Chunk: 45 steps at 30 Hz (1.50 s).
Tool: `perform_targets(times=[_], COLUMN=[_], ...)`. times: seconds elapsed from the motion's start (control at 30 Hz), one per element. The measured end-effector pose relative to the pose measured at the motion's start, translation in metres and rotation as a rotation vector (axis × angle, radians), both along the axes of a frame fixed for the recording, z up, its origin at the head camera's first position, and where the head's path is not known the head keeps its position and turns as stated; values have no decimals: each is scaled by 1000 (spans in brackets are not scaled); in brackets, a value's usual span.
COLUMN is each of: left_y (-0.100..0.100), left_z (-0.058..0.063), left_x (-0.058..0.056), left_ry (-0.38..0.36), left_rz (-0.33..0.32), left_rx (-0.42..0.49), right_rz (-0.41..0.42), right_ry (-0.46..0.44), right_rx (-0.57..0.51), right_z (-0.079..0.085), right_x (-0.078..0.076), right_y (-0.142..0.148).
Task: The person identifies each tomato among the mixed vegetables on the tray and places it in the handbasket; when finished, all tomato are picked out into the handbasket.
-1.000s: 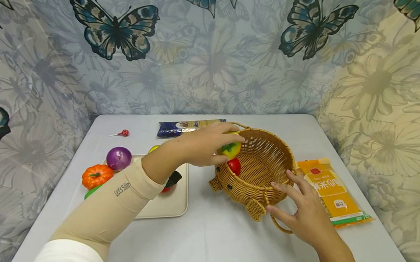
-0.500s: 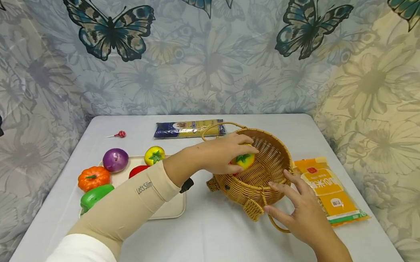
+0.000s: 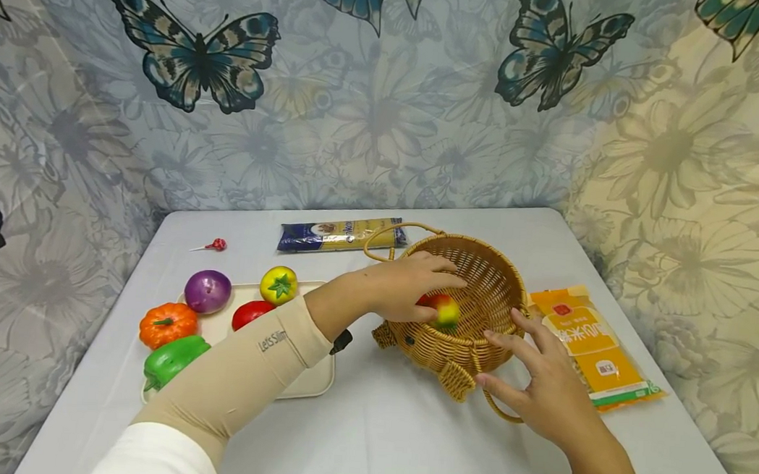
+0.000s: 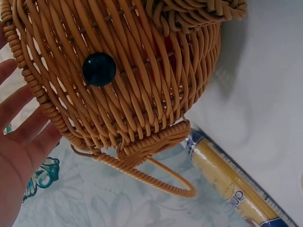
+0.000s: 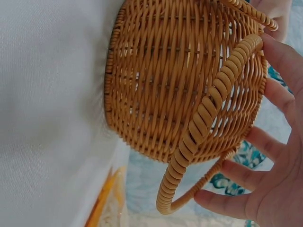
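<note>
A wicker basket (image 3: 475,279) with a looped handle, black button eyes and small woven flaps stands right of the table's middle. Inside lies a yellow toy fruit (image 3: 448,311), with red showing beside it. My left hand (image 3: 418,286) reaches over the basket's near-left rim, fingers extended above the fruit; in the left wrist view its spread fingers show beyond the rim. My right hand (image 3: 543,374) is at the basket's right side, fingers spread and fingertips at the rim and handle (image 5: 203,113). Part of the fruit is hidden behind the left hand.
A cream tray (image 3: 318,382) on the left bears a yellow fruit (image 3: 279,284), a red one (image 3: 251,312), a purple vegetable (image 3: 207,292), a pumpkin (image 3: 168,325) and a green pepper (image 3: 172,361). Around are a lollipop (image 3: 218,244), spaghetti packet (image 3: 340,235) and orange bag (image 3: 597,348).
My left hand has carried the yellow fruit down and right into the basket and let it go; its fingers have straightened. The right hand keeps its place at the rim.
</note>
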<state>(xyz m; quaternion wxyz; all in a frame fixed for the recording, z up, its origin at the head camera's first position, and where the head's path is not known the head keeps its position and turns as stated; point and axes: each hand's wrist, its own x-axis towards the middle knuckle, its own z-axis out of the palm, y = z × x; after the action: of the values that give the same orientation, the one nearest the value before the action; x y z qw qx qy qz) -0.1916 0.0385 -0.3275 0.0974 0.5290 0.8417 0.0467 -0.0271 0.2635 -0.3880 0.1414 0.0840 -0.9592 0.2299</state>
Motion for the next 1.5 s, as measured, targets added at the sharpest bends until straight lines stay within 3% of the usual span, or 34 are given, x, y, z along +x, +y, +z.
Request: perform_targets(times=[0.47,0.7,1.0,1.23,1.5], left_y=[-30,-56,-91,-125,-153], left_z=[9,7,-10,-28,-42], left_x=[5,-1,-14,-25,-35], left_ry=[-11,-3,-4,-45,-87], left_rz=[43,102,214,365,472], left_rx=[60,100,103,32,-8], right_rz=[9,-5,-25,-21,-26], right_ry=[23,2,-29,-37,-39], right_rx=[-14,-20,-20,-19,-20], right_z=[-2,-1,-3,-4,-4], right_x=[-1,0,0,-2,-2], right_y=[0,0,2,2,2])
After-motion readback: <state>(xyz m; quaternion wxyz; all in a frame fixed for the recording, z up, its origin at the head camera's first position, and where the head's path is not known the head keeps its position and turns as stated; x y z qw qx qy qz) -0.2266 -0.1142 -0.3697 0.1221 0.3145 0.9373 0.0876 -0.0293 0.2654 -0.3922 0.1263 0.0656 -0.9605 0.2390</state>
